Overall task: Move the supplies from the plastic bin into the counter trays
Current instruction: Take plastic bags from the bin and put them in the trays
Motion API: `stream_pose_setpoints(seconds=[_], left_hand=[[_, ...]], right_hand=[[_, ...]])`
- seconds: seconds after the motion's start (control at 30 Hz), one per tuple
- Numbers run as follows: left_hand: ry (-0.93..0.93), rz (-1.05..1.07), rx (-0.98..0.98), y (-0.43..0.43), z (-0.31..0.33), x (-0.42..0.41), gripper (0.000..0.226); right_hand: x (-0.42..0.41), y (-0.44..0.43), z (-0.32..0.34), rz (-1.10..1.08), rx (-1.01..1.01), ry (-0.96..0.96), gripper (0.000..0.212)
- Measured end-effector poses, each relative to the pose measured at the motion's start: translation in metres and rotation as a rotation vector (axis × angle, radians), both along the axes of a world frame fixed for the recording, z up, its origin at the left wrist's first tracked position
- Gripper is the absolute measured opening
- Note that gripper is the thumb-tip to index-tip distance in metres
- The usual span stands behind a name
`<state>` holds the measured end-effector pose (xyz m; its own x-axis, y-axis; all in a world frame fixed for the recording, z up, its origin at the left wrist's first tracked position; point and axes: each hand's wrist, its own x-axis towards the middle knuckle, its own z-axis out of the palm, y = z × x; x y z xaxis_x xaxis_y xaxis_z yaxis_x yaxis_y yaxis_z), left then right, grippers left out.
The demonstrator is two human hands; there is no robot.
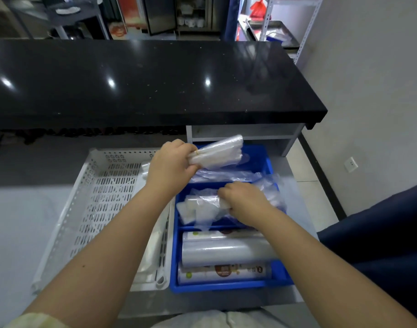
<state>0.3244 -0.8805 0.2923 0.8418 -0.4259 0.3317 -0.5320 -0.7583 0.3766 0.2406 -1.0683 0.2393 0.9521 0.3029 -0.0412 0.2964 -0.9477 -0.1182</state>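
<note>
Supplies: clear plastic bag packs and film rolls, spread across the blue trays on my right.
Bin: 1 white perforated plastic bin (100, 200) sits on the grey counter (20, 221), just beside the trays on their left; some white plastic lies along its right side, partly hidden by my left forearm.
Trays: I count 3 blue compartments in a row running away from me; whether they are separate trays or 1 divided tray (226, 288) I cannot tell.
Far compartment: loose clear bags (226, 176) lie at its near edge.
Middle compartment: a crumpled heap of clear bag packs (198, 209); I cannot count them.
Near compartment: 3 rolls lying side by side, 2 with printed labels (222, 273) and 1 plain grey roll (226, 253) between them.
Left hand (170, 165): closed around the end of 1 folded bundle of clear bags (218, 152), held up over the far compartment.
Right hand (244, 201): fingers curled down into the heap in the middle compartment, pinching the plastic there.
Black countertop (143, 79): raised behind the trays, glossy, with 3 light reflections.
</note>
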Motion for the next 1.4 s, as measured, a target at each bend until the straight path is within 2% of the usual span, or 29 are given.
stream_pose_setpoints(seconds=[0.13,0.3,0.5,0.63,0.73,0.83,0.9,1.0,1.13,1.2,1.27,1.4], left_hand=[[0.014,-0.029,0.033,-0.012,0.014,0.004,0.031],[0.094,-0.103,0.029,-0.034,0.016,0.001,0.026],[0.349,-0.232,0.018,-0.061,-0.011,-0.025,0.023],[0.5,-0.255,0.092,-0.064,-0.05,-0.038,0.027],[0.426,-0.201,0.156,-0.06,-0.072,-0.036,0.035],[0.199,-0.166,0.266,-0.06,-0.076,-0.028,0.049],[0.077,-0.144,0.272,-0.056,-0.071,-0.025,0.05],[0.001,-0.092,0.117,-0.035,-0.053,-0.018,0.042],[-0.107,0.013,-0.139,0.004,-0.024,-0.009,0.029],[-0.074,-0.005,-0.204,0.016,-0.016,-0.009,0.023],[0.026,-0.094,-0.176,0.02,-0.017,-0.014,0.025],[0.253,-0.193,0.117,0.007,-0.045,-0.037,0.049]], right_hand=[[-0.015,-0.01,0.034,-0.01,0.007,-0.142,0.03],[-0.043,-0.048,0.065,-0.158,-0.044,-0.219,0.026],[-0.083,-0.105,0.088,-0.456,0.027,-0.341,0.022],[-0.093,-0.112,0.084,-0.542,0.027,-0.33,0.02],[-0.088,-0.099,0.072,-0.515,0.051,-0.27,0.024],[-0.076,-0.083,0.06,-0.488,0.057,-0.214,0.022],[-0.068,-0.075,0.056,-0.492,0.044,-0.202,0.017],[-0.053,-0.065,0.057,-0.464,0.05,-0.189,0.017],[-0.025,-0.029,0.048,-0.313,0.023,-0.146,0.02],[-0.012,-0.002,0.032,-0.232,-0.024,-0.057,0.021],[-0.006,0.018,0.013,-0.167,-0.09,0.042,0.021],[-0.003,0.02,-0.013,-0.176,-0.071,0.12,0.019]])
